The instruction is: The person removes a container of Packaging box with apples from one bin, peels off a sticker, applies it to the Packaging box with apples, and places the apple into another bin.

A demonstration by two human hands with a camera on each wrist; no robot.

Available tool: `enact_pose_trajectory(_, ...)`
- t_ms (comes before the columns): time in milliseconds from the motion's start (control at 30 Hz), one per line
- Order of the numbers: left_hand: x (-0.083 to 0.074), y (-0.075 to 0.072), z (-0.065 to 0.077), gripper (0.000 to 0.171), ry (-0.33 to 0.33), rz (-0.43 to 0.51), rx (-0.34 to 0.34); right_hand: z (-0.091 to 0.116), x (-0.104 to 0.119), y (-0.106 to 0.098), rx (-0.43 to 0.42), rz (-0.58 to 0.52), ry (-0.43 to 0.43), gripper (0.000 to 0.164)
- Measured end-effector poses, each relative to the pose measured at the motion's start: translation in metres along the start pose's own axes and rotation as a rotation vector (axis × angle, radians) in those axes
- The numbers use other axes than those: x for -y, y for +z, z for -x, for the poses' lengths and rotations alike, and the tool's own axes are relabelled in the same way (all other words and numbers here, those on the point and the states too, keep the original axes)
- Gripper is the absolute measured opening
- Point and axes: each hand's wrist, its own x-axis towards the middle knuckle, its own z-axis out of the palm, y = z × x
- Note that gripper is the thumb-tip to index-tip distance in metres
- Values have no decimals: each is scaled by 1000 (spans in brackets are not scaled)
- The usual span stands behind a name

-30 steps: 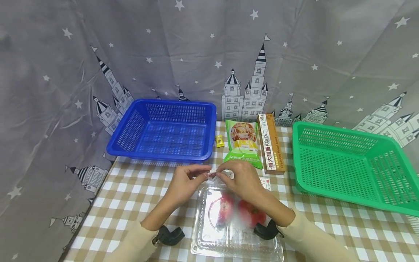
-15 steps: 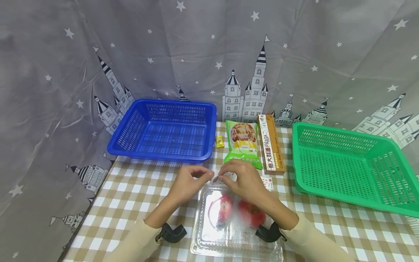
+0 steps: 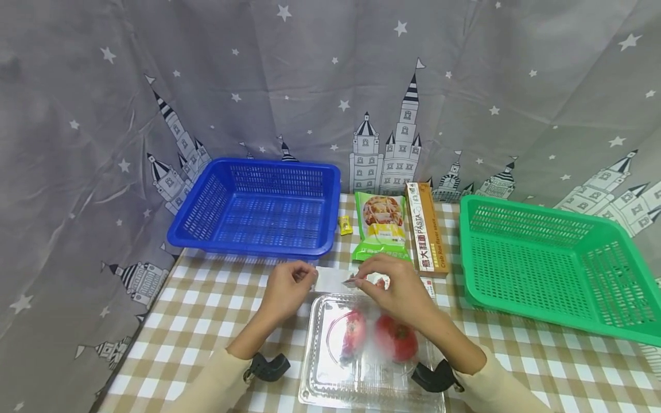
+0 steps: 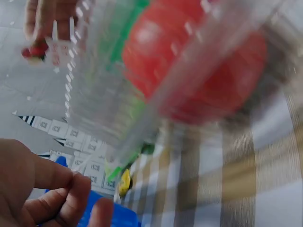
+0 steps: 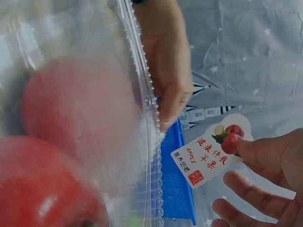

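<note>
Between the thumb and fingers of my right hand (image 3: 395, 284) is an apple label (image 5: 208, 158), a white card printed with red apples and red characters. My left hand (image 3: 289, 288) pinches the left end of a plain white paper slip (image 3: 330, 280), which spans the gap toward the right fingertips. Just below both hands, a clear plastic clamshell box (image 3: 372, 396) lies on the table with round red fruits (image 3: 396, 338) inside, blurred by the plastic. In the right wrist view my left hand (image 5: 165, 66) shows partly behind the box's edge.
A blue basket (image 3: 248, 252) stands at the back left and a green basket (image 3: 558, 315) at the right. Between them lie a small yellow packet (image 3: 345, 225), a green food bag (image 3: 383, 229) and a pasta box (image 3: 427, 229). A grey curtain (image 3: 289, 69) hangs behind.
My hands have drawn apart, the left moving left and the right slightly right. The white slip now shows stretched out between them; earlier only a small bit was visible at the fingertips.
</note>
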Motion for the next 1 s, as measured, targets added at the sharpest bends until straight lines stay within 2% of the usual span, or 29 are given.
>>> enact_pose_trajectory(133,8,-1,-2,7,-69,-93,10,8,-1,-8,-6,-48,55,11)
enact_pose_trajectory(233,13,-1,-1,14,-91,-161,34,14,0,-13,7,-71,111,11)
enact_pose_trajectory(367,18,-2,3,26,-80,-237,82,23,2,-20,42,-103,216,5)
enact_pose_trajectory(500,20,-4,10,35,-27,-272,120,33,4,-26,67,-170,296,4)
enact_pose_trajectory(600,20,-9,20,41,11,-217,161,43,4,-28,71,-234,367,6)
enact_pose_trajectory(700,14,-15,40,47,24,-122,230,54,4,-30,61,-280,433,8)
enact_pose_trajectory(833,3,-19,70,50,39,0,285,64,4,-27,39,-296,472,11)
enact_pose_trajectory(1000,5,-15,101,54,27,173,342,74,5,-22,26,-314,513,12)
